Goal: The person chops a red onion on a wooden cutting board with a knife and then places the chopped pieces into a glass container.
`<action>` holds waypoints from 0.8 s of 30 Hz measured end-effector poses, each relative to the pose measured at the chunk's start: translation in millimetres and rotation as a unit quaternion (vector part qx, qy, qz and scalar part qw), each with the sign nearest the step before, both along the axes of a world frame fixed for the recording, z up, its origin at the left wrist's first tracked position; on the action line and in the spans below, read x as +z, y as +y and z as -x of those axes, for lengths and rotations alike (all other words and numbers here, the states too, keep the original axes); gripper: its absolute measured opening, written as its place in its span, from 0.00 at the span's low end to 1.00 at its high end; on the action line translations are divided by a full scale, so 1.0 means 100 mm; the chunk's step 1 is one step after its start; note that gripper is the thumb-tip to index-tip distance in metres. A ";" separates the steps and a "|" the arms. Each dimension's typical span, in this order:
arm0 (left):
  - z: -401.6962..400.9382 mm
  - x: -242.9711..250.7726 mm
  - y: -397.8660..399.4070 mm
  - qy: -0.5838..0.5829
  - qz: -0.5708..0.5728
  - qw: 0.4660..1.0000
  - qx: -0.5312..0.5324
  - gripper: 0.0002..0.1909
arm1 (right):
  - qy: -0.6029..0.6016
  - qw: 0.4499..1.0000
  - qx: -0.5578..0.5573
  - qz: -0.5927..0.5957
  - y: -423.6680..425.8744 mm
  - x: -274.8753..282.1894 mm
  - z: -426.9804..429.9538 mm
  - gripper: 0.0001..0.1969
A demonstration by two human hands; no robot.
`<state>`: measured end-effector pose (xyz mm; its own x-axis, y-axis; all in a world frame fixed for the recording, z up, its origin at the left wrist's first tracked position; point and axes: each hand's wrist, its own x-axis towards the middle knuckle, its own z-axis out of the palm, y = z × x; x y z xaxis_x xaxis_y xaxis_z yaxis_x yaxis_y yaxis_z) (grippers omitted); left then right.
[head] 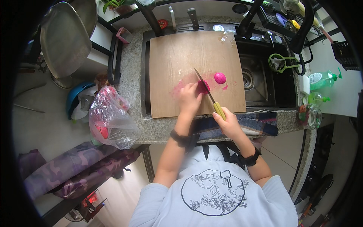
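My right hand (230, 122) grips the yellow-green handle of a kitchen knife (219, 110). The narrow blade slants up and left across a magenta fruit piece (206, 86), which looks like red dragon fruit. Fingers of my left hand (190, 98) rest against that piece on its left side, partly hiding it. Whether the blade has entered the flesh is not clear. A second, rounded magenta fruit piece (220, 78) lies to the right of the blade, apart from it. Both pieces are on a wooden cutting board (181, 48), stained pink around them.
The board covers the left part of a black sink (256, 96). A clear plastic bag (113, 122) with reddish contents stands on the left. Folded dark cloth (255, 124) lies along the front edge. A green pump bottle (323, 80) and a glass jar (313, 116) stand right.
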<state>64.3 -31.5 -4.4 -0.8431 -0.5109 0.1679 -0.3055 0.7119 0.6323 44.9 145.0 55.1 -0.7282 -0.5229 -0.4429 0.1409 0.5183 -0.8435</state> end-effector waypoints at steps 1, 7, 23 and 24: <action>0.00 0.00 0.00 -0.001 0.002 1.000 0.001 0.23 | -0.003 1.000 0.003 -0.002 -0.01 0.00 0.00 0.18; 0.00 -0.01 0.01 -0.003 -0.003 1.000 0.003 0.23 | -0.010 1.000 0.018 -0.017 0.00 -0.03 0.00 0.19; -0.01 -0.01 0.01 -0.003 -0.006 1.000 0.007 0.23 | -0.013 1.000 0.008 -0.001 -0.01 -0.06 0.00 0.18; -0.01 -0.01 0.01 -0.001 -0.003 1.000 0.006 0.23 | -0.012 1.000 0.007 0.000 0.00 -0.07 0.01 0.18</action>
